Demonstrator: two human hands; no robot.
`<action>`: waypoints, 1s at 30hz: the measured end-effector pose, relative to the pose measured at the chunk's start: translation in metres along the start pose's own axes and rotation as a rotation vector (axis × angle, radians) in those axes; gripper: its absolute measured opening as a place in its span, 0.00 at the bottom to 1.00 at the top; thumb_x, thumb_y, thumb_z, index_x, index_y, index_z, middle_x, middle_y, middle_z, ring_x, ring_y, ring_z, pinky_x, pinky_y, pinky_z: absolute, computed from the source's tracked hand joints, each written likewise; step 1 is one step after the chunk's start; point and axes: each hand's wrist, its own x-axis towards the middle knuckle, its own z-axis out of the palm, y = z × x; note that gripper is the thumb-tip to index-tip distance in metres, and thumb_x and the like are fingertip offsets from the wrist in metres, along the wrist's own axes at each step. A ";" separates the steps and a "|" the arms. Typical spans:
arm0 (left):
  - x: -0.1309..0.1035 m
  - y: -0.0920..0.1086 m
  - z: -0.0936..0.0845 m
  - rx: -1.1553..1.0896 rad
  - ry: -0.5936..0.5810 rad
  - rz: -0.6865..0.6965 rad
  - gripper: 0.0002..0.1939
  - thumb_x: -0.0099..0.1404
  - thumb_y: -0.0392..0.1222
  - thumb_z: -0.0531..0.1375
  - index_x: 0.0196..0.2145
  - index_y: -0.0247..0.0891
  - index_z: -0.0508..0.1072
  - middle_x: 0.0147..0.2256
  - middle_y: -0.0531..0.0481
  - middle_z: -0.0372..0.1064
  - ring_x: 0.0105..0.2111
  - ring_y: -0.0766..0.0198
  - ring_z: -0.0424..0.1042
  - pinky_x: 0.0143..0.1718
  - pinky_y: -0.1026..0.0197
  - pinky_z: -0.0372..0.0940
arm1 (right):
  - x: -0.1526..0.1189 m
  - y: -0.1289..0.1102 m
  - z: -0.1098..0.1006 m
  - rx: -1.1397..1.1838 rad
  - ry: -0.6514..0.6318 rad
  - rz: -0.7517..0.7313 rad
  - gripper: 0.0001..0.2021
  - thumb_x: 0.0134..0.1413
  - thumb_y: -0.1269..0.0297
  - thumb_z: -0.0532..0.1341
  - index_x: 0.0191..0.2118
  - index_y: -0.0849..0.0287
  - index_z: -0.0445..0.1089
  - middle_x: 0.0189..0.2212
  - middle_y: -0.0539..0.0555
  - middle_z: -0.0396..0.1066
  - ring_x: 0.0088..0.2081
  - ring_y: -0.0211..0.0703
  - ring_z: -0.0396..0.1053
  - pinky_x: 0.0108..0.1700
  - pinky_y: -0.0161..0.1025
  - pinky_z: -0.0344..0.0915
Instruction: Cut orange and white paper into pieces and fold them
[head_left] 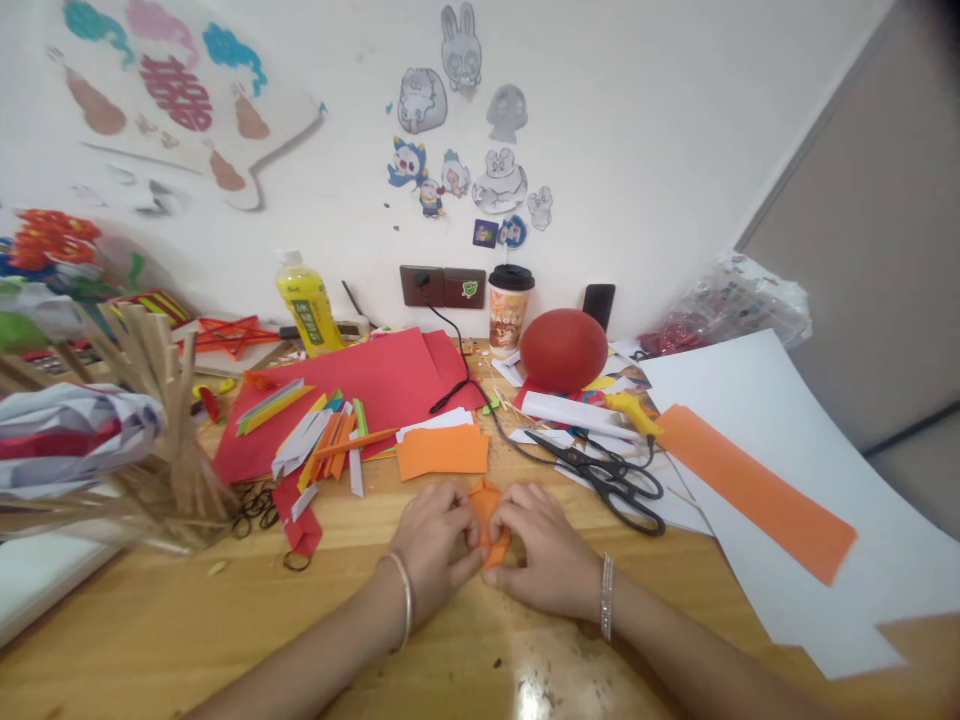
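A small folded piece of orange paper (486, 505) lies between my two hands near the middle of the wooden table. My left hand (439, 545) grips its left side, fingers bent and thumb pressed low on it. On its other side my right hand (541, 550) pinches the paper, and the thumbs nearly meet at its lower end. Fingers hide part of the folds. Just beyond the hands are flat orange paper pieces (442, 452), with white ones under them. Folded strips in orange, white, yellow and green (326, 435) are piled to the left.
Black scissors (600, 475) lie right of my hands, near a yellow glue gun (634, 412) and a red balloon (564, 350). White sheets (810, 480) bear an orange strip at right. Behind stand a cup (510, 310) and a yellow bottle (309, 305). Wooden sticks (169, 420) stand left.
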 end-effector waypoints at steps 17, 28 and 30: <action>-0.001 -0.002 0.004 0.055 0.013 0.016 0.05 0.54 0.41 0.59 0.23 0.39 0.67 0.33 0.49 0.62 0.34 0.57 0.62 0.35 0.56 0.57 | 0.000 0.006 0.005 0.188 0.159 0.041 0.09 0.43 0.76 0.59 0.32 0.57 0.61 0.32 0.49 0.62 0.37 0.43 0.59 0.41 0.40 0.56; 0.005 -0.035 -0.004 0.182 0.188 0.162 0.07 0.59 0.43 0.58 0.33 0.37 0.70 0.35 0.45 0.67 0.36 0.56 0.65 0.36 0.53 0.64 | -0.003 0.002 0.001 0.074 0.034 0.056 0.17 0.36 0.68 0.68 0.35 0.57 0.63 0.37 0.51 0.62 0.41 0.46 0.58 0.44 0.43 0.57; 0.006 -0.045 -0.003 0.196 0.208 0.320 0.10 0.64 0.41 0.53 0.41 0.38 0.69 0.41 0.43 0.69 0.43 0.55 0.66 0.43 0.51 0.64 | -0.003 0.006 -0.005 0.122 -0.009 -0.008 0.18 0.36 0.70 0.68 0.37 0.57 0.63 0.39 0.52 0.62 0.43 0.45 0.59 0.46 0.43 0.57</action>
